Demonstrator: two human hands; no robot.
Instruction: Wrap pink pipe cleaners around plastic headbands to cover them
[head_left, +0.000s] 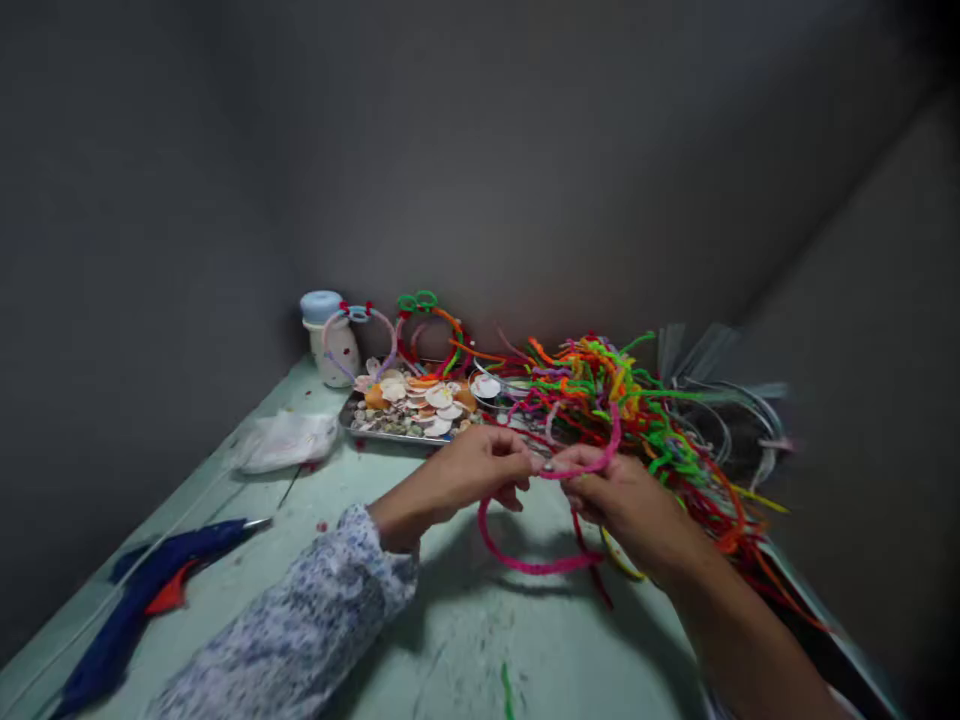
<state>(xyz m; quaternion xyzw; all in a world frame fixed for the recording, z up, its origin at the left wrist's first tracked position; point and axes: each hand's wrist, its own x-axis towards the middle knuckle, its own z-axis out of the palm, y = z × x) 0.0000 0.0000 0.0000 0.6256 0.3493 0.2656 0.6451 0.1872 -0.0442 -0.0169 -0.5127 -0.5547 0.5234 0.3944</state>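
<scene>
A bright pink fuzzy pipe cleaner (541, 568) bends in a wide curve below my hands, and another stretch of pink rises past my right fingers. My left hand (491, 465) is closed, its thumb and fingertips pinching the pink strand near the middle of the view. Right beside it, my right hand (611, 490) is closed on the same pink strand, fingertips almost touching the left ones. A tiny shiny bit shows between the fingertips; I cannot make out what it is. Whether the two pink stretches are one piece is hidden by my fingers.
Behind my hands lies a metal tray (390, 437) of shells, with finished-looking fuzzy hoops (397, 335) and a lidded jar (330, 345). Tangled coloured pipe cleaners (600, 380) pile at right beside clear-ended bands (727, 400). At left are a blue glue gun (172, 560) and plastic packet (289, 442).
</scene>
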